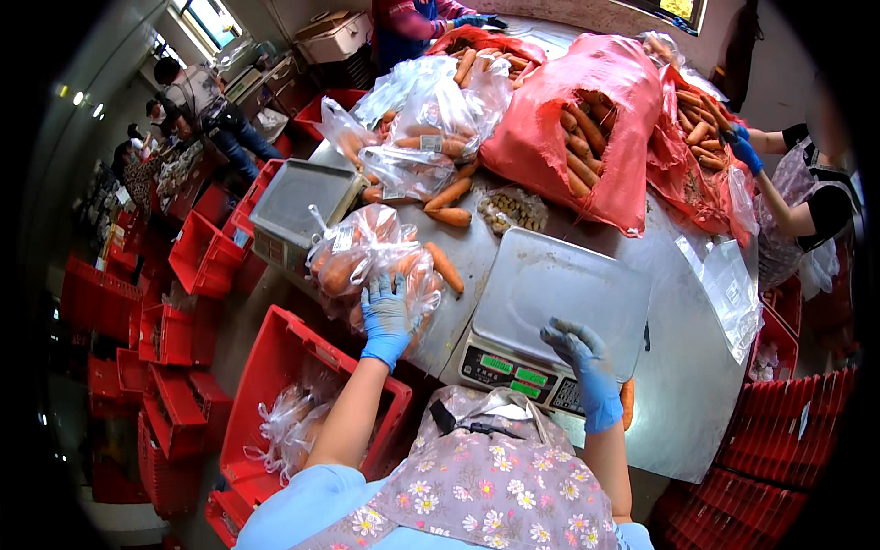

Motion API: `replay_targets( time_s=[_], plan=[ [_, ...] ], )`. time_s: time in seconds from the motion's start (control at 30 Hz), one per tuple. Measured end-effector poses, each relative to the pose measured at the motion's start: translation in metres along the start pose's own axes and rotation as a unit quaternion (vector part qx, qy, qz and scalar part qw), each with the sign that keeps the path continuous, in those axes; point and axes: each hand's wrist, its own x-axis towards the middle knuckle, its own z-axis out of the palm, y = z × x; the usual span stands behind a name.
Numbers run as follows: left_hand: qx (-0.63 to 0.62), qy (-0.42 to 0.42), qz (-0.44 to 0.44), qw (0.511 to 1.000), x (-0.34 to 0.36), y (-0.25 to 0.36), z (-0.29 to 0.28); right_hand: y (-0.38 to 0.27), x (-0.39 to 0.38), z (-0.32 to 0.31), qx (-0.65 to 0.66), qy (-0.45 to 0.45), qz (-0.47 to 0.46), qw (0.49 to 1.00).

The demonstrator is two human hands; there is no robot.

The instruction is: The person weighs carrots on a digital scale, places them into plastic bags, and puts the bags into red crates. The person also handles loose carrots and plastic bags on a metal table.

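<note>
My left hand (pixel 387 316), in a blue glove, lies with stretched fingers on a clear plastic bag of carrots (pixel 344 266) at the table's left edge. It presses on the bag without closing round it. My right hand (pixel 588 371), also gloved in blue, hovers at the front right of a weighing scale (pixel 559 289). Its fingers are extended and hold nothing. The scale's metal pan is bare, and its green displays are lit. Beside the bag lies a loose carrot (pixel 445 267). Another carrot (pixel 627 403) shows partly beyond my right wrist.
Red mesh sacks (pixel 632 101) of carrots and more bagged carrots (pixel 426 147) cover the far table (pixel 678 339). A second scale (pixel 302 206) stands left. A red crate (pixel 275 367) holding bags is below my left arm. Co-workers' gloved hands (pixel 744 151) work at the far right and back.
</note>
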Motion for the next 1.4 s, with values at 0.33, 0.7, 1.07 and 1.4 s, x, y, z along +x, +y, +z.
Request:
replay_targets(
  time_s=[0.33, 0.7, 1.07, 1.4],
  plan=[
    [-0.209, -0.02, 0.08, 0.974, 0.09, 0.018, -0.062, -0.01, -0.03, -0.05, 0.039, 0.153, -0.001, 0.988],
    [-0.373, -0.017, 0.057, 0.926, 0.333, 0.067, -0.108, -0.036, -0.003, -0.069, 0.043, 0.231, -0.001, 0.972],
    [-0.196, 0.052, -0.084, 0.976, 0.509, 0.002, -0.034, -0.049, 0.02, -0.092, 0.045, 0.275, 0.037, 0.96],
    [-0.446, 0.262, 0.046, 0.854, 0.457, -0.04, -0.111, -0.044, -0.003, -0.087, 0.069, 0.253, -0.004, 0.965]
  ],
)
